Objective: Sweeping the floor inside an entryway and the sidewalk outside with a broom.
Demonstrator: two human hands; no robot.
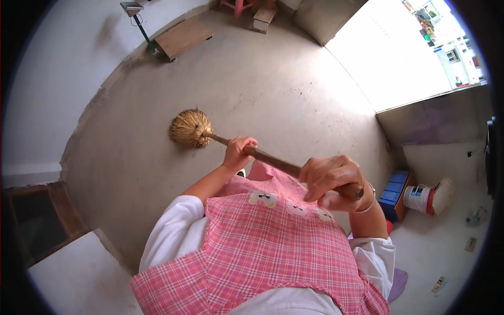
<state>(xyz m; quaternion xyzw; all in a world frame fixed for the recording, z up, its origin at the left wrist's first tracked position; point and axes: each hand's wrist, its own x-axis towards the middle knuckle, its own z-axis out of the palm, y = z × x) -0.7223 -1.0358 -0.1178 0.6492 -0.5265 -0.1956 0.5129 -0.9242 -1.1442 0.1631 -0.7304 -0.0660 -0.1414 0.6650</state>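
Note:
A straw broom [191, 128] with a long wooden handle [275, 161] reaches from the floor at the left up across my front. My left hand [238, 151] grips the handle partway down, on the side of the bristles. Close to the camera, my right hand [334, 181] is wrapped around the handle near its top end, with a bracelet on that wrist. The bristles are at the concrete floor; whether they press on it I cannot tell. Below both hands is a pink checked apron [275, 244] over white sleeves.
Small debris [301, 93] is scattered on the floor ahead. A platform scale [183, 37] stands by the left wall, a wooden stool [264, 16] at the top. A bright doorway [390, 51] opens at upper right. A blue box [395, 191] and a white bucket [418, 198] are at right.

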